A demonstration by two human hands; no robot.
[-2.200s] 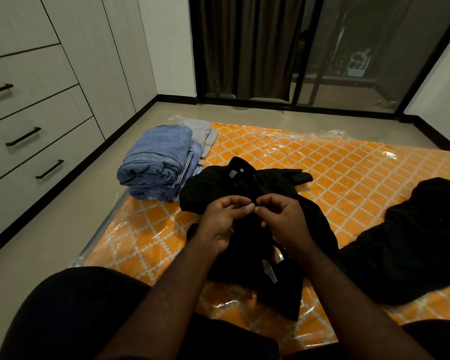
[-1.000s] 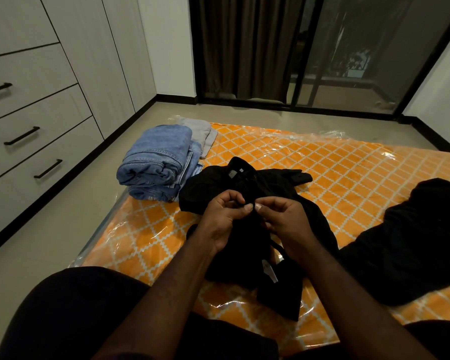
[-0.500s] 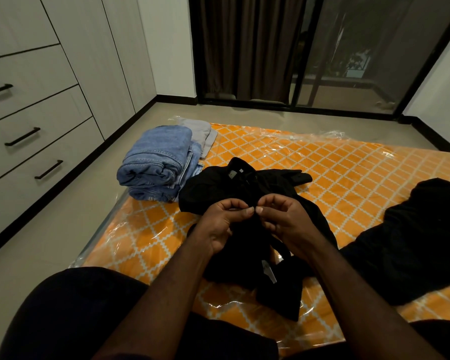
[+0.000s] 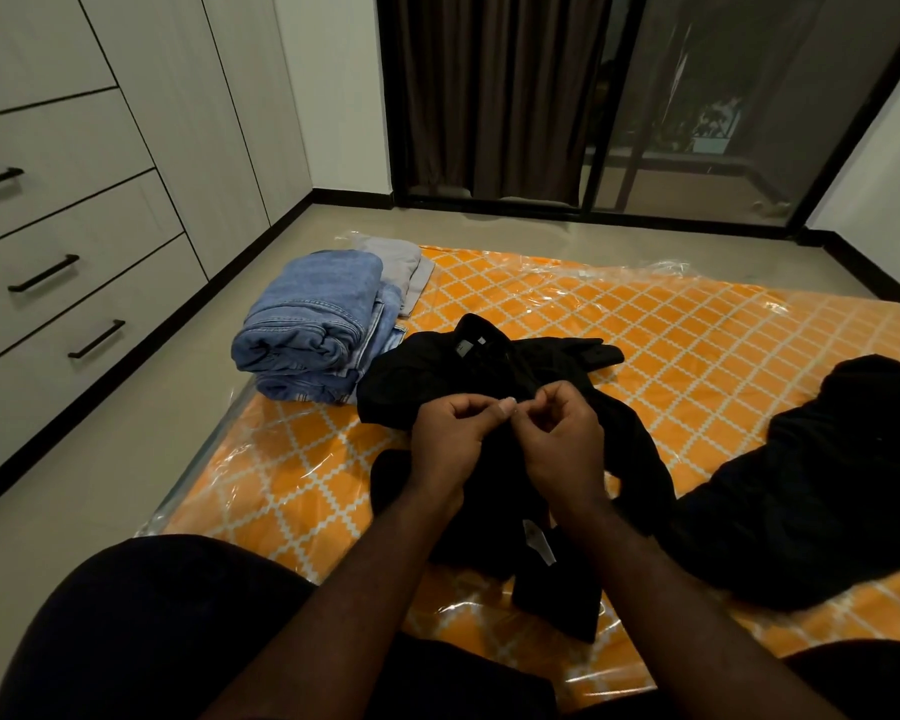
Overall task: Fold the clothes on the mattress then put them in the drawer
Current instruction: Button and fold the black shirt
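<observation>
A black shirt (image 4: 427,376) lies spread on the orange patterned mattress (image 4: 697,330), collar away from me. My left hand (image 4: 450,439) and my right hand (image 4: 562,433) meet over its front, each pinching the cloth at the placket between thumb and fingertips. Folded blue jeans (image 4: 307,324) sit stacked at the mattress's left corner, with a folded grey garment (image 4: 401,262) behind them. Another black garment (image 4: 822,475) lies crumpled to the right. The drawers (image 4: 63,272) on the left are closed.
Bare floor (image 4: 100,459) runs between the mattress and the drawer unit. A dark curtain (image 4: 489,96) and a glass sliding door (image 4: 723,122) stand at the far end. My knees frame the bottom of the view.
Both hands stay pinched together on the shirt front; they have shifted only slightly along the placket. The other clothes have not moved.
</observation>
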